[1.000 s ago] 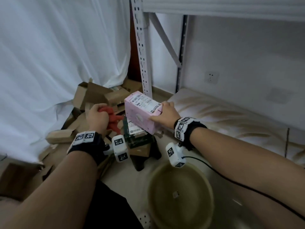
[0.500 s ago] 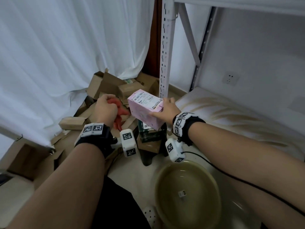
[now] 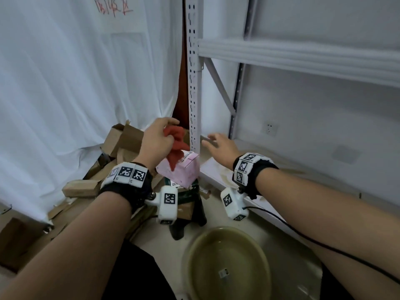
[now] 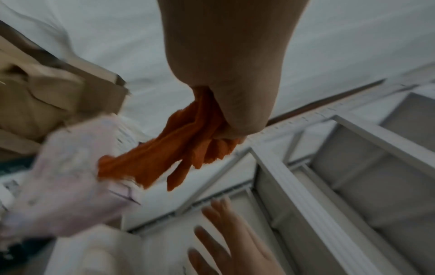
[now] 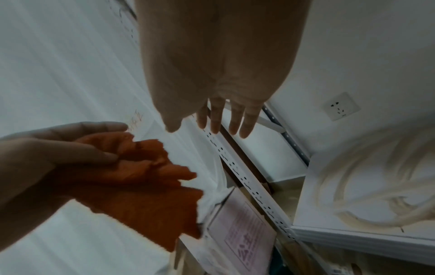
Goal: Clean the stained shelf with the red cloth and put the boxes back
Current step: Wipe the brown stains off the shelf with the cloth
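Clutching red cloth (image 3: 175, 141), L hand (image 3: 156, 141).

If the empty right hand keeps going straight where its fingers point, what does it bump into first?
Probably the white upright post of the rack: the right hand points its straight fingers at it, above the stained shelf. Depth is unclear.

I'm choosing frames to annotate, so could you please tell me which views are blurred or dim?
Head view: mostly sharp, though the right hand shows motion smear. Left wrist view: heavy blur on the pink box and cardboard; the red cloth is clearer. Right wrist view: dim, the left hand in shadow, but the shelf stains are readable.
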